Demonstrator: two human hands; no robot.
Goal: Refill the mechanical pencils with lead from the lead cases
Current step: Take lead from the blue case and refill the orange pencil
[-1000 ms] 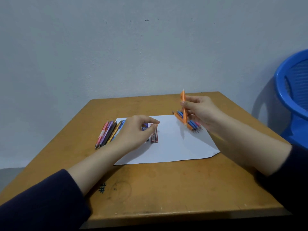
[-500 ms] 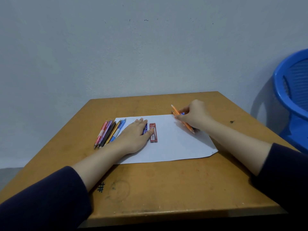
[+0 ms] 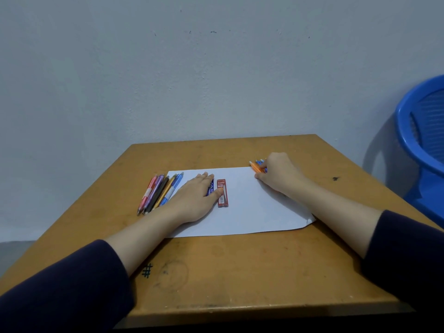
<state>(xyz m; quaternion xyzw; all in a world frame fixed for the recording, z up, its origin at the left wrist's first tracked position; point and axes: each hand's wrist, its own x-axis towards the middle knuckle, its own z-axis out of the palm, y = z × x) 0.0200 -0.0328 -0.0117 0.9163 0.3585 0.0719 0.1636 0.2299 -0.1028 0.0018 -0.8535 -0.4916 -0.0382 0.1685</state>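
A white sheet of paper [image 3: 249, 212] lies on the wooden table [image 3: 216, 272]. My left hand [image 3: 194, 200] lies flat on the paper with straight fingers, covering most of a blue lead case [image 3: 211, 187]. A red lead case [image 3: 222, 193] lies just right of it, touched by my thumb. A row of several mechanical pencils [image 3: 159, 192] lies left of that hand. My right hand [image 3: 278, 175] rests at the paper's far right corner, fingers curled around an orange pencil [image 3: 256, 167]. Blue pencils [image 3: 260, 161] peek out beside it, mostly hidden by the hand.
A blue plastic chair [image 3: 422, 140] stands right of the table. A grey wall rises behind the table's far edge. A dark spot [image 3: 335, 179] and a pen-drawn hash mark [image 3: 147, 270] mark the tabletop.
My right hand has brought the orange pencil down from upright in the air to the pile at the paper's far right corner. My left hand has flattened over the blue lead case.
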